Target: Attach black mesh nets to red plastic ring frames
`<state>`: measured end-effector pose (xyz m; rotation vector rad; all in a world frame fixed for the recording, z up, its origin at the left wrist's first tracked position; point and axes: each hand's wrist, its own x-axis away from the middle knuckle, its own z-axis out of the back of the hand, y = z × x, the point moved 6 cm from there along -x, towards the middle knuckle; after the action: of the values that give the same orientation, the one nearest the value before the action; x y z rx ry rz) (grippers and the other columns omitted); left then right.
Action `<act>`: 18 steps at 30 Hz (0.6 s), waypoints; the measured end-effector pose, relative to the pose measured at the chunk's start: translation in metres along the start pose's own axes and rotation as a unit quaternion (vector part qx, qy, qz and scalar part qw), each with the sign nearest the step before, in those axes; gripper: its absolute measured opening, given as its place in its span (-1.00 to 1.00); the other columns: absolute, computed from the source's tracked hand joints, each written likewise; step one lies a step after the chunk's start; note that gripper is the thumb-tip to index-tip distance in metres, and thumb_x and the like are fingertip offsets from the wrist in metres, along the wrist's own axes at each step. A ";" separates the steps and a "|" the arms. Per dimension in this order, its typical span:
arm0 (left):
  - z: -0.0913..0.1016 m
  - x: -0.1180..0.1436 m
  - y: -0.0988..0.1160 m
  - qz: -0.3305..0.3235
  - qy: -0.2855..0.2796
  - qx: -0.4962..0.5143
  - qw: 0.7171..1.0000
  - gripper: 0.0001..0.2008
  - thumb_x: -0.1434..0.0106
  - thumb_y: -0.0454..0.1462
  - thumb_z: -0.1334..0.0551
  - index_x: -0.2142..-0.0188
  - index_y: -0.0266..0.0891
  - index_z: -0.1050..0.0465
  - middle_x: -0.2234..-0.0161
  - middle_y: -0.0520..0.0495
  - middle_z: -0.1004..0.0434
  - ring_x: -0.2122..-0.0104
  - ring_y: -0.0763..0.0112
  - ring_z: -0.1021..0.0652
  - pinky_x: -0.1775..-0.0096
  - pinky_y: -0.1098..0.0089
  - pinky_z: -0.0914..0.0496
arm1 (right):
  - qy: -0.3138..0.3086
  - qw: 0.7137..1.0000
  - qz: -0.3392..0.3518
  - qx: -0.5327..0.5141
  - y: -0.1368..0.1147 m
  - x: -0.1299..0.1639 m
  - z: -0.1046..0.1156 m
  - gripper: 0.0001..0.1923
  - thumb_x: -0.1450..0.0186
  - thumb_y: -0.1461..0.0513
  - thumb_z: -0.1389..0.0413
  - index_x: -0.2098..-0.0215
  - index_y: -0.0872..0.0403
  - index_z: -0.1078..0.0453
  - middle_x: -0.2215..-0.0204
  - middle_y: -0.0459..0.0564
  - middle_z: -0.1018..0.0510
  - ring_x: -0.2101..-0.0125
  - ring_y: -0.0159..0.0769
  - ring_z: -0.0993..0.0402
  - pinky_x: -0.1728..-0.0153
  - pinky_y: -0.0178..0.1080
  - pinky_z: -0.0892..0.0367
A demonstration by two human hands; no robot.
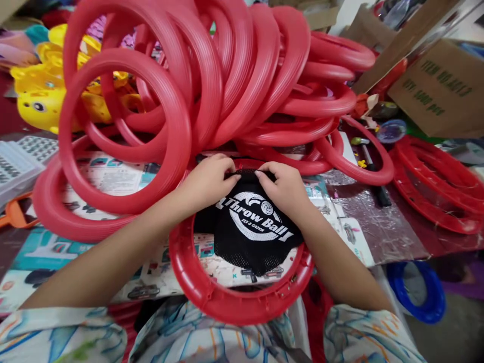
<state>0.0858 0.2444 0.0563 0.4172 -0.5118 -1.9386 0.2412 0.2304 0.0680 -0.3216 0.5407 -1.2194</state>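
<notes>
A black mesh fabric piece (260, 252) with a white "Throw Ball" print lies over a red plastic ring (227, 307) in front of me. My left hand (214, 176) pinches the top edge of the mesh on its left side. Close beside it, my right hand (282, 189) pinches the same edge on the right. Both hands are at the far side of the ring, whose rim there is partly covered by the mesh and my fingers. The ring's hollow inner side, with small pegs, faces up.
Several red rings (234, 75) are heaped behind my hands. Yellow plastic animal-shaped pieces (41, 103) lie at the back left. Flattened printed cardboard (159, 275) covers the table. More red ring parts (438, 186) and a cardboard box (434, 85) are at right. A blue ring (434, 302) sits lower right.
</notes>
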 end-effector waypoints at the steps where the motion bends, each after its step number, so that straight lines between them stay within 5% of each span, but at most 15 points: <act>1: 0.003 0.005 0.000 -0.002 -0.001 0.021 1.000 -0.80 -0.26 -0.16 -0.14 0.37 -0.25 -0.40 0.28 -0.10 -0.49 0.21 0.23 -0.50 0.10 0.22 -0.39 | 0.001 1.000 0.004 -0.009 -0.002 0.003 0.001 -0.82 -0.32 0.25 -0.06 0.24 0.13 -0.51 0.30 0.01 -0.63 0.28 -0.27 -0.52 0.23 -0.26 -0.31; 6: 0.011 0.035 -0.008 0.059 0.033 0.140 0.988 -0.75 -0.22 -0.08 -0.19 0.37 -0.22 -0.45 0.10 -0.09 -0.46 0.06 0.26 -0.47 -0.04 0.23 -0.35 | -0.007 0.997 0.068 -0.047 -0.015 0.016 0.003 -0.82 -0.31 0.28 -0.06 0.21 0.10 -0.50 0.28 -0.05 -0.63 0.28 -0.33 -0.53 0.22 -0.31 -0.33; 13: 0.008 0.047 -0.013 0.124 0.066 0.160 0.977 -0.79 -0.20 -0.14 -0.18 0.43 -0.22 -0.44 0.11 -0.10 -0.47 0.06 0.25 -0.48 -0.06 0.22 -0.36 | 0.017 0.996 0.082 -0.007 -0.023 0.020 0.001 -0.80 -0.27 0.13 -0.20 0.41 0.09 -0.44 0.49 -0.10 -0.55 0.46 -0.39 -0.44 0.39 -0.32 -0.26; 18: 0.010 0.047 -0.015 0.123 0.079 0.145 0.979 -0.78 -0.21 -0.22 -0.13 0.51 -0.23 -0.40 0.15 -0.11 -0.49 0.04 0.24 -0.49 -0.04 0.22 -0.36 | 0.014 0.991 0.116 0.069 -0.029 0.025 0.001 -0.90 -0.32 0.20 -0.12 0.29 0.07 -0.44 0.41 -0.05 -0.57 0.40 -0.35 -0.47 0.37 -0.31 -0.29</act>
<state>0.0506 0.2085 0.0541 0.6573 -0.7111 -1.5822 0.2251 0.1971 0.0781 -0.1198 0.4996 -1.0301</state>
